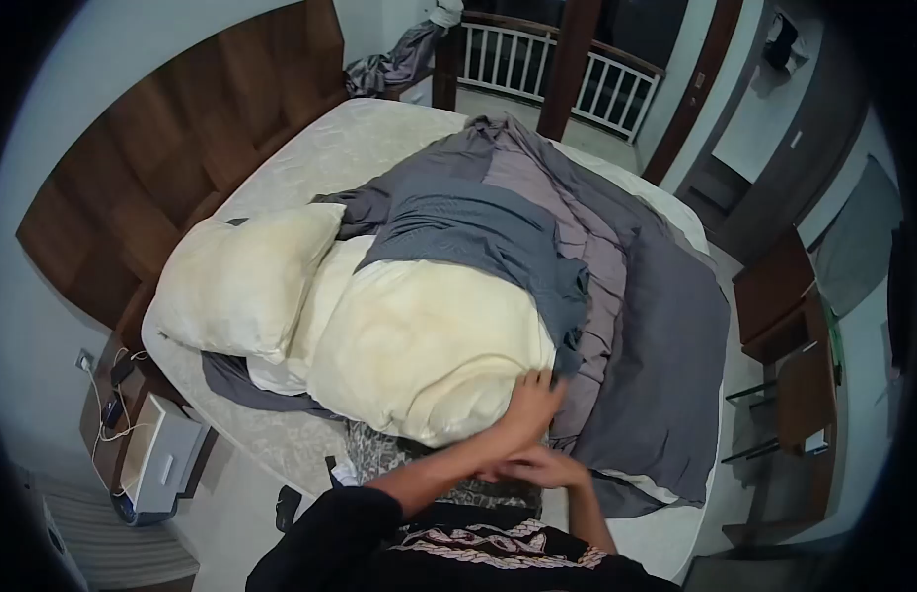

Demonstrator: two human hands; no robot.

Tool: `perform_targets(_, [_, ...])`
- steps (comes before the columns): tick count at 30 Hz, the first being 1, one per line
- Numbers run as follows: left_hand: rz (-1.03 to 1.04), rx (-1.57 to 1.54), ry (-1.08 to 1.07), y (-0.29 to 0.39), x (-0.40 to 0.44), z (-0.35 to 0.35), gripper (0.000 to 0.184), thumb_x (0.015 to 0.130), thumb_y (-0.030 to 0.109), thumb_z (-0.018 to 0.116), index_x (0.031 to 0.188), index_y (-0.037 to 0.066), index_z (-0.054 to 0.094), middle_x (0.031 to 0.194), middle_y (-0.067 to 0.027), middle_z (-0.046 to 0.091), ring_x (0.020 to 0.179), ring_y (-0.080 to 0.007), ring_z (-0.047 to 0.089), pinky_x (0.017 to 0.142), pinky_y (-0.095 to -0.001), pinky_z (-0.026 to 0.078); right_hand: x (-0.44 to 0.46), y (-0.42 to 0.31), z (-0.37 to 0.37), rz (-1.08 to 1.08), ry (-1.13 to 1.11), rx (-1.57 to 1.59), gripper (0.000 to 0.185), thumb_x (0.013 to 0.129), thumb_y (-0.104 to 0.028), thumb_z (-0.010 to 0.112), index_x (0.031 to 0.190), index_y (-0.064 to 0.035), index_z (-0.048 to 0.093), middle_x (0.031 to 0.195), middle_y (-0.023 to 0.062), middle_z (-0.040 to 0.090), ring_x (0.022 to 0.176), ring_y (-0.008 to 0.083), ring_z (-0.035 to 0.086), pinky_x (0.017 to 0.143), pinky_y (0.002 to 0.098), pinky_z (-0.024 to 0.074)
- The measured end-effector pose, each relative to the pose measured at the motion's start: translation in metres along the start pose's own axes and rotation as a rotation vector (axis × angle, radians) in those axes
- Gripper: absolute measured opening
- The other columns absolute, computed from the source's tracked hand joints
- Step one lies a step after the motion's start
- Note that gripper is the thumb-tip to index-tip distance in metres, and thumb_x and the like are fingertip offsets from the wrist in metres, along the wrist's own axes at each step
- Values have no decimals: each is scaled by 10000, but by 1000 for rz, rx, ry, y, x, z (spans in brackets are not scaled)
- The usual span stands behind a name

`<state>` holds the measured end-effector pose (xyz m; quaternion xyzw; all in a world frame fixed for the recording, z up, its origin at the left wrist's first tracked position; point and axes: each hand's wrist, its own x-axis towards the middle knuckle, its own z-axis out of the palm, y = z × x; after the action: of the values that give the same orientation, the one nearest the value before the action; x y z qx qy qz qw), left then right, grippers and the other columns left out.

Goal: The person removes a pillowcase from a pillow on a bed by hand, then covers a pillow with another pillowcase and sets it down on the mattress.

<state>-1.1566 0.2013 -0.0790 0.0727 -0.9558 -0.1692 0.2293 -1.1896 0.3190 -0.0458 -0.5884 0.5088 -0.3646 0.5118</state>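
Observation:
A large cream pillow [419, 331] lies on the bed, its far part covered by a blue-grey pillowcase [468, 222]. My left hand [535, 403] reaches across to the pillow's near right corner, fingers closed at the hem of the pillowcase; the fingertips are slightly blurred. Below the left wrist, my right hand [539, 468] crosses under the forearm with its fingers stretched out to the left. Its fingertips are partly hidden, and I see nothing held in it. A second cream pillow [241, 281] rests to the left, near the headboard.
A rumpled grey-purple comforter [665, 365] spreads over the bed's right side. The bare mattress [350, 148] shows near the wooden headboard [182, 128]. A nightstand [157, 464] with cables stands at left. A dark patterned cloth [379, 449] lies below the pillow. Wooden furniture [804, 395] stands at right.

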Motion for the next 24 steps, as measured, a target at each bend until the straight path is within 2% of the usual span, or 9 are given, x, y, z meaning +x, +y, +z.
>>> perform_targets(2, [-40, -209, -220, 9, -24, -36, 399, 822, 201, 654, 1171, 30, 562, 1132, -293, 518, 1039, -431, 540, 877, -463, 459, -48, -8, -18, 130, 171, 299, 233, 978, -53, 490, 1131, 52, 630, 995, 115, 695, 925, 169, 651, 889, 304, 505])
perform_targets(5, [-20, -374, -207, 3, -43, -95, 382, 906, 223, 603, 1225, 23, 544, 1247, -311, 500, 1161, -449, 506, 1000, -455, 417, -61, -23, -43, 74, 543, 178, 205, 960, -57, 533, 1093, 53, 644, 968, 98, 685, 921, 159, 642, 835, 305, 522])
perform_targets(8, [-23, -834, -376, -10, -46, -151, 368, 928, 182, 575, 1261, 30, 540, 1324, -232, 511, 1230, -392, 492, 1029, -430, 401, -1, -22, -63, -55, 811, 211, 175, 944, -73, 569, 1028, 49, 663, 949, 84, 681, 878, 141, 635, 780, 274, 511])
perform_targets(10, [-150, -1048, -206, -19, -53, -170, 324, 946, 185, 568, 1223, 16, 568, 1319, -188, 541, 1230, -359, 511, 1042, -417, 389, 58, -11, -76, -132, 906, 65, 176, 933, -61, 570, 1032, 57, 654, 954, 89, 678, 869, 154, 635, 775, 268, 508])
perform_targets(14, [-128, -452, 2, -54, -70, -150, 342, 903, 65, 599, 1242, 29, 573, 1355, -126, 533, 1285, -278, 471, 1062, -393, 367, 151, 16, -106, -258, 926, -211, 226, 899, -39, 581, 1104, 44, 626, 1066, 106, 651, 1006, 229, 608, 868, 312, 485])
perform_targets(16, [-132, -582, -78, -75, -100, -105, 359, 890, 52, 611, 1247, 38, 573, 1371, -129, 519, 1298, -269, 452, 1073, -387, 357, 175, 27, -112, -252, 1130, -845, 304, 864, -53, 611, 1163, -2, 618, 1114, 118, 618, 1110, 288, 538, 965, 384, 406])
perform_targets(18, [-167, -793, -168, -85, -105, -94, 381, 885, 82, 626, 1260, 49, 567, 1372, -127, 515, 1287, -279, 461, 1071, -383, 366, 180, 44, -122, -147, 1166, -896, 311, 855, -72, 623, 1161, -22, 621, 1118, 112, 607, 1111, 301, 510, 965, 400, 375])
perform_targets(19, [-420, -902, -126, -91, -103, -101, 399, 863, 86, 655, 1247, 20, 567, 1344, -144, 529, 1283, -279, 466, 1070, -378, 373, 178, 55, -127, -25, 1191, -939, 317, 845, -92, 635, 1159, -41, 624, 1122, 106, 596, 1112, 313, 483, 965, 415, 344])
perform_targets(24, [-354, -104, 415, -184, -44, -125, 533, 810, 10, 643, 1317, 3, 478, 1399, -192, 440, 1286, -348, 432, 1055, -390, 381, 150, 55, -115, 148, 1132, -800, 96, 888, -93, 567, 953, -67, 633, 1027, 72, 607, 1053, 284, 508, 933, 414, 350])
